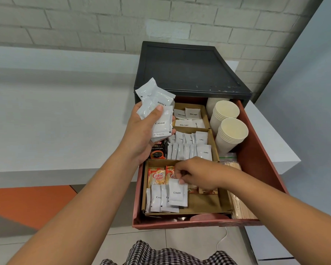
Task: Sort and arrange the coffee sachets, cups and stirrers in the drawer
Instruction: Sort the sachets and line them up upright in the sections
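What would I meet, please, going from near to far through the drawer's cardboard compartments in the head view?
Cream sachets standing in a row → Coffee mate sachets → Coffee sachets → White sugar sachets.

A pale brick wall (84,20) rises behind the white table (55,111). A white cable (222,240) hangs over the tiled floor (180,240) below.

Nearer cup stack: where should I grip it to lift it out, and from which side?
Probably wrap the side wall just below the nested rims of the nearer cup stack, coming from above and the front. It stands mouth up, and the drawer wall and cardboard divider crowd its right and left flanks.
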A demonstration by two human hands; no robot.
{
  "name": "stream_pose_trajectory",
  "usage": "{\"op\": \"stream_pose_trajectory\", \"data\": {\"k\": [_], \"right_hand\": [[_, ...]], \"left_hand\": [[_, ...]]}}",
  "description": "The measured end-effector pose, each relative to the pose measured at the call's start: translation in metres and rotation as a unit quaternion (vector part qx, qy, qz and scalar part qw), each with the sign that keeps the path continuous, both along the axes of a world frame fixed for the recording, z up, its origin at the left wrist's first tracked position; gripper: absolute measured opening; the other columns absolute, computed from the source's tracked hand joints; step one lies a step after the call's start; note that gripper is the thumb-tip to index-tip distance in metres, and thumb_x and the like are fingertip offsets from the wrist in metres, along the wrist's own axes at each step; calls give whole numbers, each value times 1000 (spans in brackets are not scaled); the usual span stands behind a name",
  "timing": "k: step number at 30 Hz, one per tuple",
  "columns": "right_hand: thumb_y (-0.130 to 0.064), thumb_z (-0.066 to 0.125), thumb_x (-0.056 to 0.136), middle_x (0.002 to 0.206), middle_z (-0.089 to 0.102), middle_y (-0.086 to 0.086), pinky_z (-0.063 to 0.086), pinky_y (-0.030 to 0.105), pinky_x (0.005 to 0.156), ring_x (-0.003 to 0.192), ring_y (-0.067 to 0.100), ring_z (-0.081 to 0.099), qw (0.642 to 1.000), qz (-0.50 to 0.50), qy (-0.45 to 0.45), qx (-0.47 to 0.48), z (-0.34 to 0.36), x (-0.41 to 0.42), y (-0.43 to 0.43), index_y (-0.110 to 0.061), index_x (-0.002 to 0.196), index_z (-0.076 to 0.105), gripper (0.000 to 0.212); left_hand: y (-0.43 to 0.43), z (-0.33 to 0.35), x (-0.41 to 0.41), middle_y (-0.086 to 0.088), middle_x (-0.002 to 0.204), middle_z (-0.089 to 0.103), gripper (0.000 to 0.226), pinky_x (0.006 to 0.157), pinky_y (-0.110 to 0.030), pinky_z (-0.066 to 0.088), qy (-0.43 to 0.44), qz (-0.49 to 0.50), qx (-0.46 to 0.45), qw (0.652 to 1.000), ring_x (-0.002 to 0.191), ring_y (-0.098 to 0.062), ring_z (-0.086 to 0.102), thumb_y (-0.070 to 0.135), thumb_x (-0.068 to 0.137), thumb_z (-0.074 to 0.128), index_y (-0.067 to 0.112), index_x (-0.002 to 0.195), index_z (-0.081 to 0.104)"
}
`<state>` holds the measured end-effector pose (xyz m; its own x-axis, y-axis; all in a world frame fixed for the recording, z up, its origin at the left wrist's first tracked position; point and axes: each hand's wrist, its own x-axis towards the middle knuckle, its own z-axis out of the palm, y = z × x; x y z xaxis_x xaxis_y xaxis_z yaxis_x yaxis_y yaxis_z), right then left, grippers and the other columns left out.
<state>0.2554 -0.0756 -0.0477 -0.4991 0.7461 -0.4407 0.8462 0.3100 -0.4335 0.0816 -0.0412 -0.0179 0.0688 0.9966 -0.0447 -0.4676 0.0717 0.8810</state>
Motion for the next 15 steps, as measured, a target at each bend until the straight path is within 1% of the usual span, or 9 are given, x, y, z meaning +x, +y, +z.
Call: {"op": "stream_pose_trajectory", "data": {"k": [2, 3, 5, 6, 8, 11, 13, 15], "right_hand": [[-14, 60, 93, 76, 54, -8, 36, 22, 56, 62, 4, 45, 1000, -3, 1, 1, -2, -4, -3, -17, 92, 59, 3], [-13, 60, 92, 79, 59, -4, 38, 23, 58, 62, 4, 48, 1000, 3, -4, 2, -4, -7, -5, -14, 93, 59, 1], [-11, 61, 91, 78, 63, 0, 45, 29, 66, 65, 11, 59, 1000, 13, -10, 2, -8, -11, -8, -10, 93, 59, 3], [-11, 62, 90, 75, 60, -2, 46, 31, 68, 68, 15, 62, 1000, 17, -13, 4, -10, -13, -9, -11, 92, 57, 5], [-15, 66, 88, 74, 51, -7, 43, 32, 67, 71, 17, 57, 999, 28, -30, 26, -12, -15, -11, -16, 96, 52, 16], [-23, 68, 87, 88, 49, -5, 37, 30, 69, 81, 17, 47, 993, 56, -62, 80, -16, -17, -12, -19, 110, 54, 27], [-27, 68, 87, 96, 46, -5, 37, 29, 71, 85, 16, 47, 991, 71, -65, 95, -17, -19, -13, -20, 113, 57, 29], [-29, 68, 86, 102, 45, -3, 38, 30, 72, 89, 18, 50, 992, 68, -61, 92, -17, -20, -13, -21, 113, 59, 29]], "left_hand": [[0, 0, 0, -7, 119, 68, 44, 64, -34, 60, -1, 1, 0, 1000, 99, -22, 72, 18, 95, 63, 24, 135, 45], [0, 1, 0, -7, 118, 68, 43, 64, -34, 60, -4, 1, 0, 1000, 98, -23, 73, 18, 95, 63, 23, 135, 46], [0, 1, 0, -8, 117, 69, 43, 64, -35, 60, -10, 0, 0, 1000, 98, -24, 73, 17, 95, 63, 22, 135, 46], [0, 1, 0, -7, 117, 70, 43, 64, -35, 60, -11, 0, 0, 1000, 98, -24, 73, 17, 95, 63, 21, 135, 46], [-1, 2, 0, -7, 117, 70, 43, 64, -35, 60, -10, 0, 1, 1000, 99, -24, 72, 17, 96, 62, 22, 135, 46], [-1, 2, 0, -8, 120, 68, 44, 65, -35, 60, -7, 0, 2, 1000, 100, -24, 72, 18, 96, 62, 22, 136, 45], [-1, 2, 0, -7, 119, 68, 43, 65, -35, 60, -9, -1, 2, 1000, 99, -24, 72, 17, 96, 62, 23, 134, 46], [-1, 2, 0, -8, 119, 68, 43, 64, -34, 60, -8, -2, 3, 1000, 98, -23, 73, 17, 96, 62, 23, 134, 46]]}}
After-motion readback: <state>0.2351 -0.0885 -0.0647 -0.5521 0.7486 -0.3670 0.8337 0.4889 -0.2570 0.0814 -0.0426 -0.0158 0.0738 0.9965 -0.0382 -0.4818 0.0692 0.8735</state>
